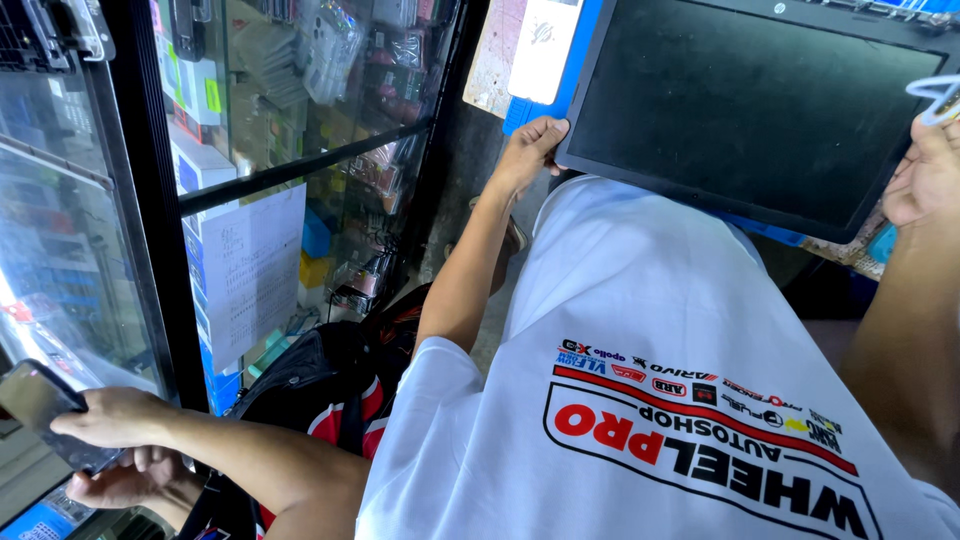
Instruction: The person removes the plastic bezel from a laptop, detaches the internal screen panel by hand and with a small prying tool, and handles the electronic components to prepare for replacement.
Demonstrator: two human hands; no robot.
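A black laptop with a dark screen is held up in front of me, over my white printed T-shirt. My left hand grips the laptop's lower left corner, thumb on the bezel. My right hand holds its right edge. A loop of white cable hangs just above that hand; whether the hand holds it I cannot tell.
A glass display cabinet with a black frame, full of small packaged goods, stands on the left, a paper sheet taped to it. At the lower left another person in black and red holds a phone with both hands.
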